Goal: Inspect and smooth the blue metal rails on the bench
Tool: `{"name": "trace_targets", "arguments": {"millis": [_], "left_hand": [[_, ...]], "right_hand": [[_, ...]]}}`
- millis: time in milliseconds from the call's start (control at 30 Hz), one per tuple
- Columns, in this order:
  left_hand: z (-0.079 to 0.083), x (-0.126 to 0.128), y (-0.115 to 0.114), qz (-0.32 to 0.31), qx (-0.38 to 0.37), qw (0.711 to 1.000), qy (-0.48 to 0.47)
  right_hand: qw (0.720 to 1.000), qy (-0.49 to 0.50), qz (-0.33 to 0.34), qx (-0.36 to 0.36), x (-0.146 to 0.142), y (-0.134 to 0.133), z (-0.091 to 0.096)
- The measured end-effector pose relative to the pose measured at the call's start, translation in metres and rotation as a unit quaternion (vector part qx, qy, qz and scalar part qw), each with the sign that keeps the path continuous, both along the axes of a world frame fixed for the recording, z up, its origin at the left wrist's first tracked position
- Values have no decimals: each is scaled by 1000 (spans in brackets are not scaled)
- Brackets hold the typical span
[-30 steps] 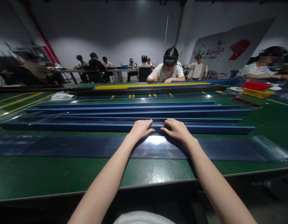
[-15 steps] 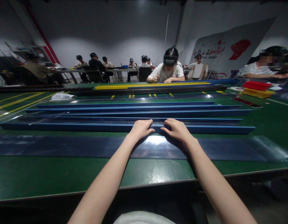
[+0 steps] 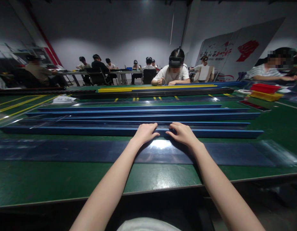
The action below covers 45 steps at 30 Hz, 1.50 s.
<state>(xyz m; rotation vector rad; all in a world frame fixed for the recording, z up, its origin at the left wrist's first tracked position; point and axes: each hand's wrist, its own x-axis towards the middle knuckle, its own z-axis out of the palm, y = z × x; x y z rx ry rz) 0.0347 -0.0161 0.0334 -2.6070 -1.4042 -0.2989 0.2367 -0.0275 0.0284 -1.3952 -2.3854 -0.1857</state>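
Note:
A long blue channel strip (image 3: 90,132) lies across the green table in front of me. My left hand (image 3: 145,132) is closed over its near wall, fingers beyond the top edge and thumb on the near side. A short distance to the right, my right hand (image 3: 182,132) grips the same wall in the same way; its fingertips are partly hidden. Between me and the channel strip a clear plastic sheet (image 3: 90,152) lies flat, under my forearms. More blue strips (image 3: 143,117) lie parallel just behind.
Farther back are yellow strips (image 3: 129,89), black strips (image 3: 187,92) and a white plastic packet (image 3: 64,99). At the right are a phone (image 3: 254,106), a red tray (image 3: 264,88) and a yellow tray (image 3: 266,96). A co-worker (image 3: 172,72) sits across the table.

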Motion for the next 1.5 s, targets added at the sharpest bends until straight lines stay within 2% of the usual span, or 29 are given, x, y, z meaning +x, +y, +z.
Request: {"name": "trace_targets", "arguments": {"millis": [1500], "left_hand": [[-1,1,0,8,-20,1000,0]], "right_hand": [[1000,4,-1,-8,0,0,0]]}}
